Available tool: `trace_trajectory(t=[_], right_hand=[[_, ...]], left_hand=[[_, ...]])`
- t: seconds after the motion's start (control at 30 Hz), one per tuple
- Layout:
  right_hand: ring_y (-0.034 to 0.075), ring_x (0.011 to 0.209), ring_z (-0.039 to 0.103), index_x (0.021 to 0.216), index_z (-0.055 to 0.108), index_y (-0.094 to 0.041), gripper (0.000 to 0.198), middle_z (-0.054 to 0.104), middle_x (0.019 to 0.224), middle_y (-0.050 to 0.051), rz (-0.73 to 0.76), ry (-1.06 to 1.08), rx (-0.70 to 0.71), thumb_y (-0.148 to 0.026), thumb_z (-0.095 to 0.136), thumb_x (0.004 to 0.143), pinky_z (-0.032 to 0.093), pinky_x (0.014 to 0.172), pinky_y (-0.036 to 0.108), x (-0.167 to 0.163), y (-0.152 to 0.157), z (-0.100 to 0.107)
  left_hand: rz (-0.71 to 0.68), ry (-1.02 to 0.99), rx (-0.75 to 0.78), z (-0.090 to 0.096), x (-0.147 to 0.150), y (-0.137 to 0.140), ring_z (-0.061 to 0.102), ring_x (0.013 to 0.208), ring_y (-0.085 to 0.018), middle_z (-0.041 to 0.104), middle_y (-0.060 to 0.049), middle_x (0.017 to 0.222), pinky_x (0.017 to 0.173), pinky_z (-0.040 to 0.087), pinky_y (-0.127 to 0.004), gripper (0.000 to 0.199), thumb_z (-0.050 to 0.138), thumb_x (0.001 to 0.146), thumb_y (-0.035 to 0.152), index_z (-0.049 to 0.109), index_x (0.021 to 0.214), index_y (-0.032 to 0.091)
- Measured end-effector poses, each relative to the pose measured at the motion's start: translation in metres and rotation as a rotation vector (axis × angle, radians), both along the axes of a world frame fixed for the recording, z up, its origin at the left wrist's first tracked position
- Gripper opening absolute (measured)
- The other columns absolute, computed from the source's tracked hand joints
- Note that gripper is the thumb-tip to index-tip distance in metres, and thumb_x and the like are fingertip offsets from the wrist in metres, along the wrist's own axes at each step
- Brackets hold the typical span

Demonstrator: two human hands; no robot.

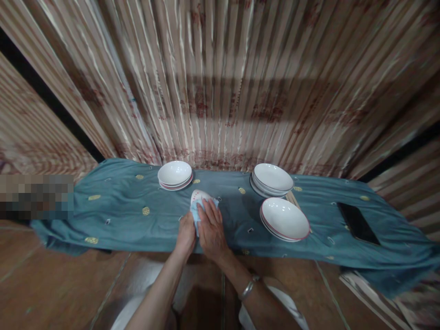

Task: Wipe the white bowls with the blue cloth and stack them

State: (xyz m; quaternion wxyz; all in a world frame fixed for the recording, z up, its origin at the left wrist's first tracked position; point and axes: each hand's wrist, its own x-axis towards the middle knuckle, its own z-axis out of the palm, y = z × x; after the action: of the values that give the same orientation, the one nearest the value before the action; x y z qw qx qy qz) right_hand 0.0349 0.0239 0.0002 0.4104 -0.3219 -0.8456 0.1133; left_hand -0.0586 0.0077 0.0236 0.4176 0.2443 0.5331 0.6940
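My left hand [186,233] is closed round the near left side of a small white dish [198,195] with red marks. The dish is tilted, and much of it is hidden by a light blue cloth [195,211] and my hands, so its exact shape does not show. On top, my right hand [210,225] presses the cloth against the dish, fingers together and bent over it. A silver bracelet circles my right wrist. Both hands are over the near middle of the table.
On the teal patterned tablecloth [130,229] stand a stack of white bowls [175,173] at the back left, more stacked bowls [274,177] at the back right, and red-rimmed bowls [285,219] before them. A black phone [358,223] lies far right. Pleated curtains [220,91] hang behind.
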Motion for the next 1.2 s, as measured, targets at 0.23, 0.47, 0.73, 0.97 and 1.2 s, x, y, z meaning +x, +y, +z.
trace_trajectory(t=[0.23, 0.47, 0.73, 0.97, 1.2], right_hand=[[0.017, 0.137, 0.032, 0.138, 0.043, -0.016, 0.047, 0.044, 0.144, 0.008, -0.044, 0.163, -0.208, -0.026, 0.025, 0.095, 0.022, 0.115, 0.041, 0.018, 0.026, 0.011], [0.018, 0.105, 0.06, 0.125, 0.056, -0.021, 0.048, 0.065, 0.118, 0.005, -0.047, 0.323, -0.678, -0.044, 0.027, 0.095, 0.044, 0.095, 0.032, 0.054, 0.056, 0.022], [0.019, 0.1, 0.062, 0.126, 0.055, -0.02, 0.044, 0.067, 0.113, 0.003, -0.078, -0.008, -0.627, -0.022, 0.045, 0.083, 0.044, 0.09, 0.03, 0.095, 0.059, 0.034], [0.026, 0.098, 0.065, 0.114, 0.059, -0.012, 0.033, 0.07, 0.104, 0.015, -0.333, -0.564, -0.496, -0.02, 0.039, 0.089, 0.044, 0.085, 0.033, 0.109, 0.055, 0.046], [0.025, 0.094, 0.067, 0.113, 0.057, -0.012, 0.029, 0.071, 0.098, 0.013, -0.353, -0.583, -0.466, -0.021, 0.042, 0.09, 0.045, 0.081, 0.031, 0.107, 0.05, 0.039]], left_hand=[[-0.203, 0.385, -0.056, 0.003, 0.017, -0.007, 0.051, 0.058, -0.017, 0.061, -0.001, 0.06, 0.06, 0.041, -0.028, 0.043, 0.054, 0.078, 0.056, 0.066, 0.068, 0.016], [-0.372, 0.549, 0.031, -0.008, 0.049, -0.019, 0.052, 0.068, -0.02, 0.063, -0.004, 0.068, 0.076, 0.042, -0.031, 0.028, 0.058, 0.081, 0.044, 0.069, 0.072, 0.02], [-0.536, 0.743, 0.083, -0.018, 0.061, -0.018, 0.058, 0.082, -0.027, 0.065, -0.007, 0.074, 0.108, 0.02, -0.046, 0.021, 0.06, 0.081, 0.04, 0.069, 0.071, 0.025], [-0.536, 0.809, 0.051, -0.019, 0.058, -0.019, 0.061, 0.091, -0.027, 0.07, -0.005, 0.081, 0.113, 0.007, -0.049, 0.017, 0.07, 0.072, 0.043, 0.07, 0.07, 0.027], [-0.333, 0.798, 0.07, -0.018, 0.053, -0.019, 0.025, 0.14, -0.033, 0.055, -0.011, 0.136, 0.111, -0.011, -0.052, 0.055, 0.084, 0.056, 0.037, 0.068, 0.108, 0.028]])
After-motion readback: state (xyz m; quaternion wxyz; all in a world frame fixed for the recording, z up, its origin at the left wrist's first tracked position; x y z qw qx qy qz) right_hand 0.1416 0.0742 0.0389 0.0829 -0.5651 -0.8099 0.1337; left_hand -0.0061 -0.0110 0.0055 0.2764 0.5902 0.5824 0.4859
